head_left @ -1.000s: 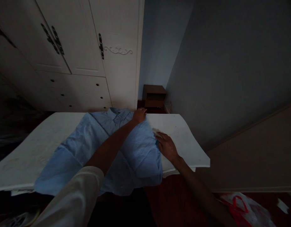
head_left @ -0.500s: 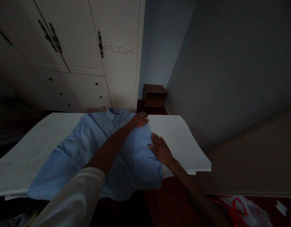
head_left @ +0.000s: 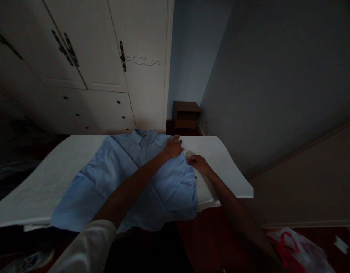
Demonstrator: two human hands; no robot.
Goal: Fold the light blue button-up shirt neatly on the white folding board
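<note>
A light blue button-up shirt (head_left: pixel 115 167) lies spread on a white-covered board (head_left: pixel 220 163), its collar at the far edge and its hem hanging over the near edge. My left hand (head_left: pixel 173 147) rests with fingers spread on the shirt's right shoulder, the forearm crossing over the shirt front. Close by, my right hand (head_left: pixel 198 162) has its fingers curled together at the shirt's right side edge, pinching the cloth there. The fingertips are dark and partly hidden.
Behind the board stands a white wardrobe (head_left: pixel 146 91) with dark handles. A small brown nightstand (head_left: pixel 187 113) is in the far corner. A grey wall (head_left: pixel 283 83) rises at right. On the red floor sits a plastic bag with red handles (head_left: pixel 302 250).
My right hand has gone from lying flat to pinching the shirt's edge, slightly farther up. My left hand has shifted slightly right. The shirt's right side edge has moved, showing more white cover.
</note>
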